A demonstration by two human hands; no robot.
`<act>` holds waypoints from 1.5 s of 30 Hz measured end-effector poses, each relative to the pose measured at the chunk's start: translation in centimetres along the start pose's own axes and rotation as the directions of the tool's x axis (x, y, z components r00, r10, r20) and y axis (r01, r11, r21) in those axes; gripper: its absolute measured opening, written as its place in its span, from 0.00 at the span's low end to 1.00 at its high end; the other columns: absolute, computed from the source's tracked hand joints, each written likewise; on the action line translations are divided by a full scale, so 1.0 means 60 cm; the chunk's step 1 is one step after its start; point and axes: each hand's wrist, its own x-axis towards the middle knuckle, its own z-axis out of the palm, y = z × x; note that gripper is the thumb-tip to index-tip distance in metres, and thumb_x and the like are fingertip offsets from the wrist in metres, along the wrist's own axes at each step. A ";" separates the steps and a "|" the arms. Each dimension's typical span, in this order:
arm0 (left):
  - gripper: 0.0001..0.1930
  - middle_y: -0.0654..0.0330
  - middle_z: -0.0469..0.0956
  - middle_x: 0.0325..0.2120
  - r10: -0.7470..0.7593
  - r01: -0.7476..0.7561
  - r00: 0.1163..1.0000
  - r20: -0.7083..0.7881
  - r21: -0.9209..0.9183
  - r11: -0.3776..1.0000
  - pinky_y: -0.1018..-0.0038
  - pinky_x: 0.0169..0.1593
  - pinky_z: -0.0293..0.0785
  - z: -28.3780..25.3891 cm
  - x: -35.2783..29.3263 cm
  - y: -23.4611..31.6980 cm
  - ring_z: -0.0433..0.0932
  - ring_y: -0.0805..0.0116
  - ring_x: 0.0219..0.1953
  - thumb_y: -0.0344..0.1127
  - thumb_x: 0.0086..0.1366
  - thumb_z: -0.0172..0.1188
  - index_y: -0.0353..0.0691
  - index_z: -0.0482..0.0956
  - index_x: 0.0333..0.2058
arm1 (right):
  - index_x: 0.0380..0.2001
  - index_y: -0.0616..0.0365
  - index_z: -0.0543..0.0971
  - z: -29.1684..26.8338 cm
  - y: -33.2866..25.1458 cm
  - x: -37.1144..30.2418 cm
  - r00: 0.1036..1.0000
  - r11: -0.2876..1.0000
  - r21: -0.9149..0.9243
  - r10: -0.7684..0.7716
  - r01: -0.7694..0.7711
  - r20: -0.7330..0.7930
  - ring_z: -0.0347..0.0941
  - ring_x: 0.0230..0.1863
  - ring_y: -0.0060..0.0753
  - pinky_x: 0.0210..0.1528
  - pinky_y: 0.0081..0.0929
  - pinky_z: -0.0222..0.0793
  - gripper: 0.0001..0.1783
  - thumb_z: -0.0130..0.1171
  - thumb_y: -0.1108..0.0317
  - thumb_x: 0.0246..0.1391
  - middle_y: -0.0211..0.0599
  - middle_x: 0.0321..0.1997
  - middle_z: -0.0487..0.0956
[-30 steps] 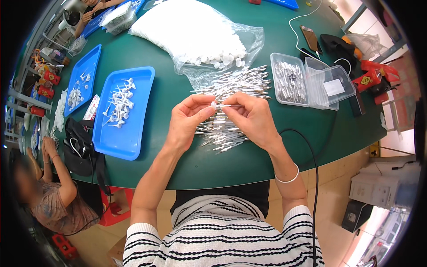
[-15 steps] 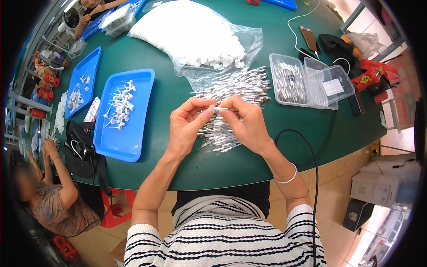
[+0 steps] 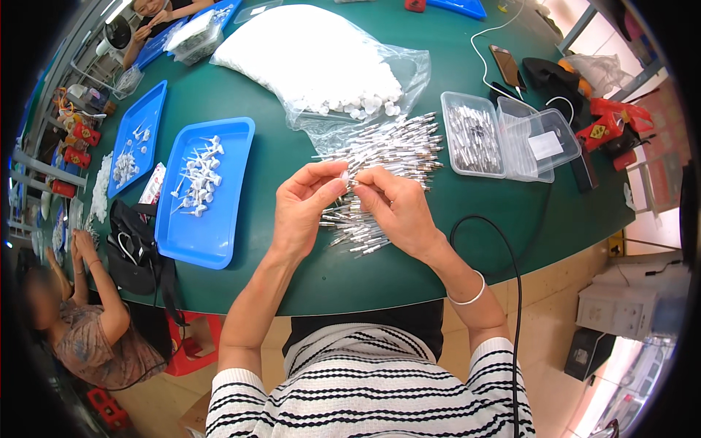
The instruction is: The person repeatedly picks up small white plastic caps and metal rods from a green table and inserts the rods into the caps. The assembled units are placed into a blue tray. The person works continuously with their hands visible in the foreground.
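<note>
Two hands pinching one small white cap over the rod pile.
Left hand (image 3: 303,208) and right hand (image 3: 398,208) meeting fingertip to fingertip, cap (image 3: 345,177) raised above thin metal rods (image 3: 380,157) for close reach; blue tray (image 3: 204,193) set leftward.

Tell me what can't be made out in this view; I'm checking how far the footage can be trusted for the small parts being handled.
Head view only:
- The piece pinched between the left hand and right hand: fingertips cover it, too small to identify.
- Pile of thin metal rods: its near part lies under both hands.
- Clear box: contents too small to tell apart.
- White pieces on the blue tray: shape too small.
- Second blue tray: bent by the fisheye rim.
</note>
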 end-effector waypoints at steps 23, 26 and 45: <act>0.11 0.60 0.74 0.41 0.219 -0.216 0.971 0.097 -0.043 0.975 0.77 0.49 0.70 0.021 -0.014 -0.014 0.74 0.74 0.43 0.23 0.61 0.60 0.31 0.76 0.43 | 0.32 0.60 0.72 0.016 0.006 -0.013 0.992 0.930 0.345 0.118 -0.124 0.037 0.66 0.18 0.16 0.20 0.19 0.62 0.09 0.51 0.66 0.63 0.27 0.16 0.71; 0.11 0.60 0.73 0.41 0.242 -0.236 0.963 0.119 -0.067 0.969 0.77 0.48 0.70 0.023 -0.018 -0.015 0.74 0.74 0.42 0.23 0.61 0.60 0.32 0.76 0.44 | 0.33 0.59 0.73 0.022 -0.001 -0.015 0.981 0.837 0.511 0.180 -0.194 0.078 0.63 0.18 0.11 0.19 0.13 0.59 0.09 0.50 0.65 0.64 0.24 0.18 0.70; 0.10 0.59 0.75 0.41 0.116 -0.101 0.969 0.217 -0.081 0.992 0.74 0.45 0.72 0.007 -0.008 0.019 0.74 0.72 0.41 0.26 0.64 0.55 0.30 0.79 0.43 | 0.39 0.62 0.77 0.027 0.029 -0.008 0.987 0.763 0.626 0.107 -0.160 0.121 0.72 0.32 0.16 0.37 0.16 0.70 0.08 0.53 0.69 0.62 0.29 0.31 0.76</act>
